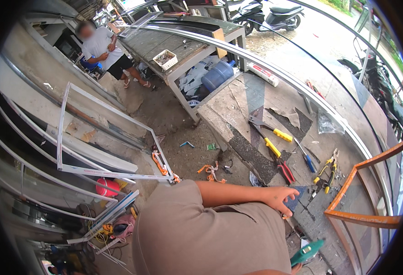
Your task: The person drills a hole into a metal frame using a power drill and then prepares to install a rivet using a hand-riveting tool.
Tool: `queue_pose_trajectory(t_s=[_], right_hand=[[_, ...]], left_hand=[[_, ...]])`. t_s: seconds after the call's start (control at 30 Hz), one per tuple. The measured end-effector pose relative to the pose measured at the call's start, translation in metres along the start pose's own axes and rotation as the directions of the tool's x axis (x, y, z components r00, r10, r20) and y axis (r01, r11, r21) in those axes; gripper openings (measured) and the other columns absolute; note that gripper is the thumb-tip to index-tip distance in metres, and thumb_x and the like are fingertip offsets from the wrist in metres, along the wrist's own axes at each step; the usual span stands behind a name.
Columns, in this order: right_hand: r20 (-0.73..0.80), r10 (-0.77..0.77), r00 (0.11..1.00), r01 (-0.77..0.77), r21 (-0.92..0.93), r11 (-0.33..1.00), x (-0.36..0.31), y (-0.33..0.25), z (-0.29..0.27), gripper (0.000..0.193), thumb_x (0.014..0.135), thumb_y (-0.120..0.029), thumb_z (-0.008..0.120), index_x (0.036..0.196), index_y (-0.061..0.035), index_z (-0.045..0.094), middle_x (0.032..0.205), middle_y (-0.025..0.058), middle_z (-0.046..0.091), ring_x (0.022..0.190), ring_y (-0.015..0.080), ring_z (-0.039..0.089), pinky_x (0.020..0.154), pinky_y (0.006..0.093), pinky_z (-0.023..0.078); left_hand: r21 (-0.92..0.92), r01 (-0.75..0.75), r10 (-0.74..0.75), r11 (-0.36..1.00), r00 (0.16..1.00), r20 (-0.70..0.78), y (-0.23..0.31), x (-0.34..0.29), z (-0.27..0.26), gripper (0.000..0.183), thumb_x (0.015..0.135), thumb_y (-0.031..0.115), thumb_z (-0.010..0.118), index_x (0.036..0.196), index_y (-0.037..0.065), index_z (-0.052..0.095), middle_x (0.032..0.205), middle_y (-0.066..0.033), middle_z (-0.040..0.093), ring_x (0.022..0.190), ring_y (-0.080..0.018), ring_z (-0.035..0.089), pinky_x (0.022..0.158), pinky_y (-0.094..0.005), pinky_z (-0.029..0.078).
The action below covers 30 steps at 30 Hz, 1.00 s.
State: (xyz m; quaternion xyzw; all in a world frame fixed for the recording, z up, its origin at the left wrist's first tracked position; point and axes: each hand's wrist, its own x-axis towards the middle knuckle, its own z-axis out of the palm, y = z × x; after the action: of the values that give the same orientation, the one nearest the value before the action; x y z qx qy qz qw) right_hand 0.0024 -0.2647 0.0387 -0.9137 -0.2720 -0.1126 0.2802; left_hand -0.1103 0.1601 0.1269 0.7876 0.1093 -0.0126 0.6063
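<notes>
My left hand [280,200] hovers over the near edge of the workbench, fingers spread and loosely bent, with nothing in it. Below it, my right hand [296,268] is mostly cut off and hidden by my shirt; its visible fingers close on a green tool [307,252] with a pale label, kind unclear. Red-handled pliers [285,172] lie just beyond my left hand. Farther along the bench [231,103] rest large yellow-handled cutters [270,133], a screwdriver [307,158] with a blue handle, and yellow-and-black pliers [327,172].
An orange frame [343,197] stands at the right. Long metal strips [302,78] arch over the bench. Leftward, a white rectangular frame [110,173] leans near a red bucket [106,187]. A person [105,48] stands at the far left by a table with a white basket [165,59].
</notes>
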Motion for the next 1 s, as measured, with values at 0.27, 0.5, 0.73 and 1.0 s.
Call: queue_pose_trajectory(t_s=[0.27,0.5,0.73,1.0], right_hand=[[0.14,-0.454,0.88,0.355,0.439,0.825,0.098,-0.167,0.031,0.068,0.064,-0.024,0.069,0.124,0.0048,0.054,0.118,0.0254,0.053,0.104,0.0483,0.055,0.092,0.0509,0.045],[0.489,-0.32,0.812,-0.4,0.864,0.305,0.191,-0.242,0.043,0.066,0.082,-0.036,0.071,0.133,0.0019,0.052,0.132,0.0206,0.051,0.119,0.0327,0.054,0.099,0.0472,0.045],[0.686,-0.383,0.619,-0.712,0.695,0.093,0.244,-0.297,0.052,0.057,0.087,-0.031,0.065,0.13,0.0034,0.05,0.111,0.0143,0.063,0.108,0.027,0.062,0.095,0.0401,0.05],[0.546,-0.49,0.68,-0.731,0.555,-0.396,0.27,-0.317,0.043,0.05,0.094,-0.04,0.055,0.126,-0.0013,0.054,0.114,0.0119,0.061,0.113,0.0278,0.059,0.106,0.0498,0.043]], left_hand=[[-0.51,0.334,-0.263,0.793,0.942,0.208,0.066,0.016,-0.004,0.069,0.077,0.029,0.082,0.127,-0.011,0.054,0.111,-0.0196,0.067,0.087,-0.0199,0.07,0.072,-0.0342,0.056],[-0.392,-0.089,-0.047,0.916,0.945,-0.324,0.081,-0.022,-0.036,0.06,0.074,0.015,0.08,0.126,-0.006,0.058,0.104,-0.0119,0.071,0.088,-0.0149,0.068,0.079,-0.0301,0.054],[0.046,-0.24,0.206,0.97,0.705,-0.679,0.113,-0.036,-0.002,0.09,0.071,0.029,0.086,0.142,-0.005,0.043,0.123,-0.0182,0.064,0.103,-0.0238,0.067,0.091,-0.0339,0.052],[0.142,-0.232,0.262,0.962,0.646,-0.717,0.091,-0.029,0.038,0.079,0.071,0.034,0.088,0.131,0.001,0.049,0.115,-0.0163,0.06,0.105,-0.0325,0.063,0.092,-0.0422,0.05]])
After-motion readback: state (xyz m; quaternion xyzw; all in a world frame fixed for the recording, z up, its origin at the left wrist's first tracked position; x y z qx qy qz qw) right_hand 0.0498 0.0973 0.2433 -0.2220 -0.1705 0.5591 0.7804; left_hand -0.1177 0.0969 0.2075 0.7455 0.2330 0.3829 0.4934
